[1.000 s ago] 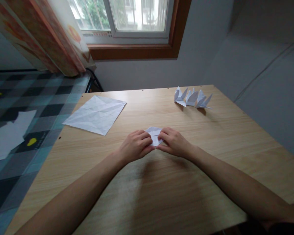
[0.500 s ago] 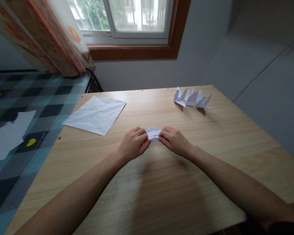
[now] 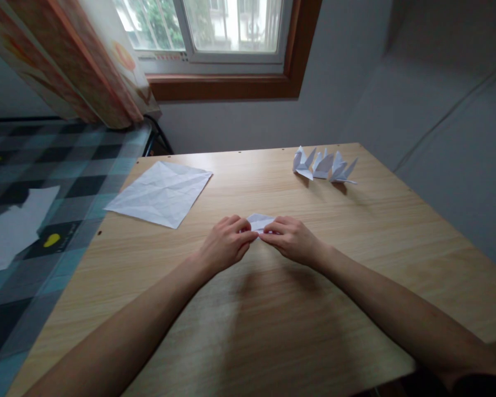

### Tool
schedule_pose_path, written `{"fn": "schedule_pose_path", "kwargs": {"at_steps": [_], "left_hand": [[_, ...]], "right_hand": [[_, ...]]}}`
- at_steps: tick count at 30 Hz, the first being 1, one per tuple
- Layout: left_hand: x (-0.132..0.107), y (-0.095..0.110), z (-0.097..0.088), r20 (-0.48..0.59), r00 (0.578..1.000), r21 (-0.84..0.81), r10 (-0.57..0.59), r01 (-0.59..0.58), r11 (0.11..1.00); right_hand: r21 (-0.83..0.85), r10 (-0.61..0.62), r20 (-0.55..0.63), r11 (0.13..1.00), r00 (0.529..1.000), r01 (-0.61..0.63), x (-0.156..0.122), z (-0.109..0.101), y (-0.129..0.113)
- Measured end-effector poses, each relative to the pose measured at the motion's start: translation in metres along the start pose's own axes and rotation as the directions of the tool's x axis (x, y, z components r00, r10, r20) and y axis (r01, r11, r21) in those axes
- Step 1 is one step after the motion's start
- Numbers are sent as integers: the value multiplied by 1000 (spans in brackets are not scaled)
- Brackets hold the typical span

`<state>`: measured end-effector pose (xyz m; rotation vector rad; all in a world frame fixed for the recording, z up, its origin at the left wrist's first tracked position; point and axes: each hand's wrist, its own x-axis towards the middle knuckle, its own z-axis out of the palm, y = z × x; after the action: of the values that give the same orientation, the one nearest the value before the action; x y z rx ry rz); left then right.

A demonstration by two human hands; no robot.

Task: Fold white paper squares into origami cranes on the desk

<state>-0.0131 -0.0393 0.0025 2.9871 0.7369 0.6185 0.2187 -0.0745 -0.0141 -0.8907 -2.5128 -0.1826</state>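
Note:
Between my two hands is a small folded piece of white paper (image 3: 259,221), held over the middle of the wooden table. My left hand (image 3: 230,240) is closed on its left side, thumb along the near edge. On the right side my right hand (image 3: 290,238) pinches the same paper, its thumb tip close to the left thumb. The fingers cover both ends of the paper, so only its centre and far point show.
A creased white paper sheet (image 3: 161,193) lies flat at the table's far left. Three folded paper cranes (image 3: 323,165) stand near the back right edge. Left of the table (image 3: 355,309), a checked cloth (image 3: 8,309) bears torn white paper (image 3: 22,223).
Both thumbs have slid inward along the paper's near edge and now almost meet. Less of the paper's near part shows. The sheet and cranes have stayed put.

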Motion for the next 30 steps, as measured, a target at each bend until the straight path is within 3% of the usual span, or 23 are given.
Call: {"fn": "schedule_pose_path", "kwargs": {"at_steps": [10, 16, 19, 23, 30], "left_hand": [[-1, 1, -1, -13, 1000, 8, 7, -7, 1000], [0, 1, -3, 14, 998, -18, 59, -59, 998], [1, 0, -3, 45, 995, -51, 91, -88, 995], [1, -1, -3, 63, 992, -61, 108, -104, 993], [1, 2, -5, 37, 997, 6, 70, -71, 997]], "right_hand": [[-19, 44, 11, 999, 999, -44, -7, -6, 10], [132, 233, -155, 968, 960, -213, -2, -2, 7], [202, 315, -100, 935, 944, -290, 2, -1, 4], [232, 332, 2, 917, 943, -324, 5, -2, 3], [222, 317, -46, 928, 947, -300, 1, 2, 6]]}}
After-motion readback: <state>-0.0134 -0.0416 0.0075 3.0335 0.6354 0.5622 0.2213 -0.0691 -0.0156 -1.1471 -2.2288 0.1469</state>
